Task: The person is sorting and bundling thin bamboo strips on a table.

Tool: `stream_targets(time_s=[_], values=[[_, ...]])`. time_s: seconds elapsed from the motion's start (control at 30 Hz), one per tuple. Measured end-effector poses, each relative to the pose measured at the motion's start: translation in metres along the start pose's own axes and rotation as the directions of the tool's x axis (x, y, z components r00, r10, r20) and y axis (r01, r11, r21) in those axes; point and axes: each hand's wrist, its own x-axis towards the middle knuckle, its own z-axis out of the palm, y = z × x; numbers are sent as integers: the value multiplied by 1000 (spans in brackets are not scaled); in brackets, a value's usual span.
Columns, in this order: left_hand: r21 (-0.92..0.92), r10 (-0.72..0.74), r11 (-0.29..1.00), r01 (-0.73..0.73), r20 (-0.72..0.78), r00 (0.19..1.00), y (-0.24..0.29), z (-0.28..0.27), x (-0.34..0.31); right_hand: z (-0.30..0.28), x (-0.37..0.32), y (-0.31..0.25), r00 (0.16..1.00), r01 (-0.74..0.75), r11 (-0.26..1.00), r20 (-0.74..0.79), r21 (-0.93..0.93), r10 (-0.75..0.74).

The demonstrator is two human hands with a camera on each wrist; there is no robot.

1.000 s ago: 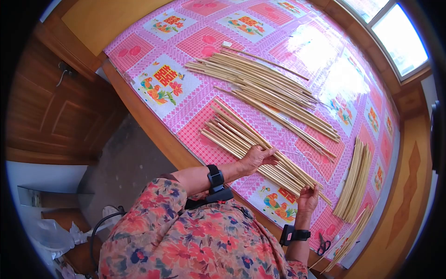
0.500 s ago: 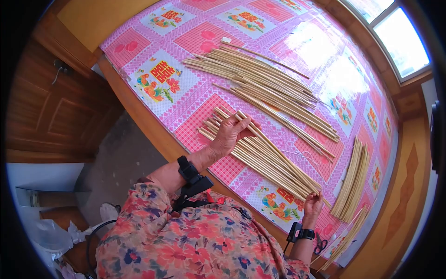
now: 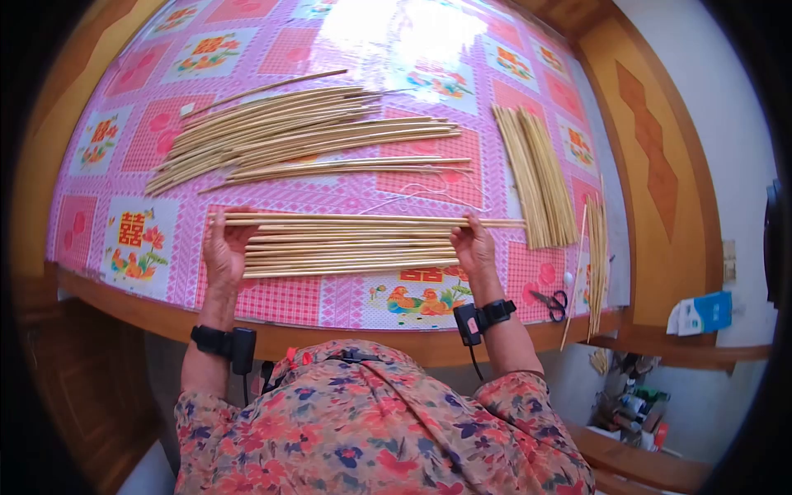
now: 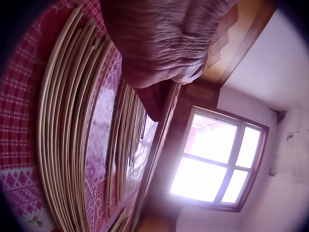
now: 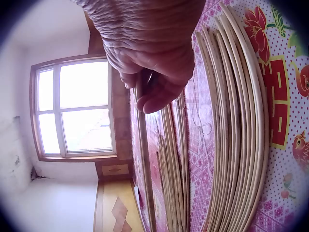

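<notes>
A flat row of thin pale sticks [image 3: 346,252] lies crosswise on the pink patterned tablecloth [image 3: 272,301] in front of me. One longer stick [image 3: 363,221] runs along the far side of that row. My left hand [image 3: 223,252] grips its left end and my right hand [image 3: 472,246] pinches it near the right end. In the right wrist view the right hand's [image 5: 149,43] fingers curl round this stick [image 5: 145,159] beside the row [image 5: 236,121]. In the left wrist view the left hand [image 4: 159,43] hangs over the sticks [image 4: 63,121].
A large loose pile of long sticks [image 3: 289,132] lies farther back. A short bundle [image 3: 536,173] and a thinner one [image 3: 596,247] lie at the right. A white string [image 3: 412,198] and scissors [image 3: 554,304] lie on the cloth. The table's wooden edge [image 3: 412,346] runs close to my body.
The view has swung, so the row now lies crosswise. My left hand left the row's far end. Both hands now hold one long stick at its two ends.
</notes>
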Motion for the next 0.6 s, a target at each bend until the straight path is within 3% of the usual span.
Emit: stream_targets(time_s=[0.13,0.6], values=[[-70,-55,996,56,20,998,3,-6,2,23,-7,6,995,71,997,75,30,-73],[-65,-147,986,155,112,983,-26,29,-16,48,-14,24,977,28,998,211,48,-37]])
